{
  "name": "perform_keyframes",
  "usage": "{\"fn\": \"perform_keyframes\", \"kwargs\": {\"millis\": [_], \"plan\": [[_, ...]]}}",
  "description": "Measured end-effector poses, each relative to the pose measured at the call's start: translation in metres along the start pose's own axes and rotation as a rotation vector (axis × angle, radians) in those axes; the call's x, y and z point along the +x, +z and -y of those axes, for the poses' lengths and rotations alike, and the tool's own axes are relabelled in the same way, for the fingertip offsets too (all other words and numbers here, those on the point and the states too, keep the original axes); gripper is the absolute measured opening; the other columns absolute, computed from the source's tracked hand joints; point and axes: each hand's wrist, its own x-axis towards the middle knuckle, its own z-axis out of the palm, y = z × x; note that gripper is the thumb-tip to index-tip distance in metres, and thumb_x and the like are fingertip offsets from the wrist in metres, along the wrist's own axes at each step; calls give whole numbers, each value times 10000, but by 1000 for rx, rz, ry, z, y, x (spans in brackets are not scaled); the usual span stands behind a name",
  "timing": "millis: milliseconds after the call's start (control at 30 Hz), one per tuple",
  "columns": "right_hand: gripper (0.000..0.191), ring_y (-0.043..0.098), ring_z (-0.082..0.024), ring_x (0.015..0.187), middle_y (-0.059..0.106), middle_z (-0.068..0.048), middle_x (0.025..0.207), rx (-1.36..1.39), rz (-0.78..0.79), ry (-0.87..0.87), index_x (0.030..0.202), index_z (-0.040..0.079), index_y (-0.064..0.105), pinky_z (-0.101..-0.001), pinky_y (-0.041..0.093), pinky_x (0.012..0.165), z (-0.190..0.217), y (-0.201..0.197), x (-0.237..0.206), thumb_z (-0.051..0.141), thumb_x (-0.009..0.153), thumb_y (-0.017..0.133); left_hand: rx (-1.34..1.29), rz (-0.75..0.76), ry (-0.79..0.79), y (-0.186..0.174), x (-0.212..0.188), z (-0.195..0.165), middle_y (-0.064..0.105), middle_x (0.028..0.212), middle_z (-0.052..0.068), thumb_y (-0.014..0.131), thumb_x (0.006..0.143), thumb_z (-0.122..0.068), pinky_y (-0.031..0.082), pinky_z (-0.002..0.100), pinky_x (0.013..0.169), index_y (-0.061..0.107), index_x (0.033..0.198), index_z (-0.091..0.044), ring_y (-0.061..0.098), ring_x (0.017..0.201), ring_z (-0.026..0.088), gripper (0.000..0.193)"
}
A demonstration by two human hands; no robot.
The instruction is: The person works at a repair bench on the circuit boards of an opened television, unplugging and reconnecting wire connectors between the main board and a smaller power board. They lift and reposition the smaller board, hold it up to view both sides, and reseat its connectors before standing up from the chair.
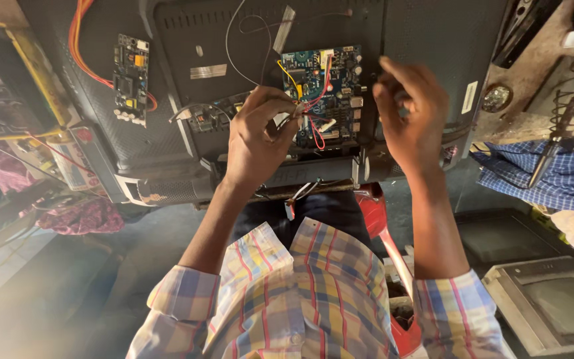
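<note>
Head view, looking down at a person in a checked shirt (313, 292) working on the open back of a black television (426, 40).

The television's back shell acts as a shallow housing. In it sit a blue circuit board (323, 83) near the middle, a smaller dark circuit board (131, 76) well to the left, and a narrow dark board (210, 119) between them, low down. Orange cables (84, 46) run up from the left board. A thin grey wire (247, 40) loops above the blue board.

The left hand (257, 136) is curled, its fingertips pressed together on a bundle of red and yellow wires (307, 110) just in front of the blue board's lower left part. The bundle's long axis runs roughly upward from the pinch to the board, with a red loop hanging below.

The right hand (410, 110) is raised just right of the blue board, fingers loosely bent; whether they pinch anything cannot be told, since motion blurs them.

At right, a soldering iron (553, 143) rests on a blue checked cloth (553, 176).
</note>
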Motion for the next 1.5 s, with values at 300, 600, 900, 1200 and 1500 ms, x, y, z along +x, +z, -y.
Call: {"fn": "perform_keyframes", "kwargs": {"millis": [300,600,900,1200,1500], "plan": [[400,692,-216,907,683,-141,1164,-113,186,-191,1332,11,687,-332,555,753,15,3,37,-146,967,729,164,26,133,9,-9,-3,671,1035,65,798,906,-92,583,373,728,732,996,-79,720,848,253,112],[224,724,-262,1052,732,-102,1191,-244,172,-181,1167,15,732,-353,604,869,6,9,16,-103,977,738,222,39,111,15,-12,2,648,928,73,784,881,-106,557,407,719,749,962,-100,691,826,282,88],[230,646,-249,1023,668,-88,1105,-275,175,-276,1097,11,748,-338,551,809,5,16,17,-119,910,778,281,85,176,9,-10,2,641,938,65,770,891,-96,567,409,748,751,958,-96,691,879,268,69],[215,627,-279,1044,618,-110,1117,-274,45,-261,1083,7,731,-356,553,822,2,29,6,-111,915,798,248,121,219,8,-10,2,638,930,64,771,903,-117,567,409,722,750,954,-99,689,861,275,58],[167,652,-279,1022,657,-99,1104,-334,22,-314,1089,1,706,-379,550,849,4,30,-2,-104,980,778,249,108,232,9,-9,6,613,930,76,763,903,-102,553,423,724,707,930,-66,674,869,287,72]]}}
